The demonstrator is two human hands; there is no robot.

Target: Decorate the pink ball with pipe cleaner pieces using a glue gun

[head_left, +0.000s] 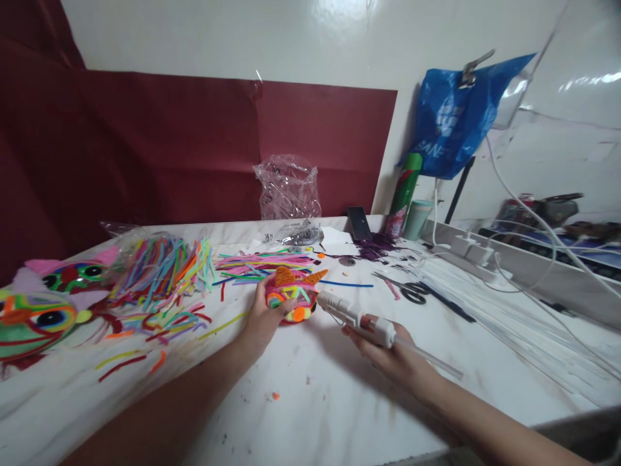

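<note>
My left hand [262,320] grips a small round craft figure [290,294] covered in coloured pipe cleaners, with an orange horn and an orange ear on top; it rests on the white table [310,401]. My right hand [388,353] holds a white glue gun [354,317], a clear glue stick jutting out behind it. The gun's nozzle points left and sits right beside the figure's right side, close to the horn.
Piles of cut coloured pipe cleaners [160,272] lie to the left, beside two finished cat-like faces [43,304]. Scissors [412,292], a bundle of clear glue sticks [485,304], a power strip with cables [466,249], a phone [359,223], a green spray can [403,194] and a plastic bag [288,188] stand behind.
</note>
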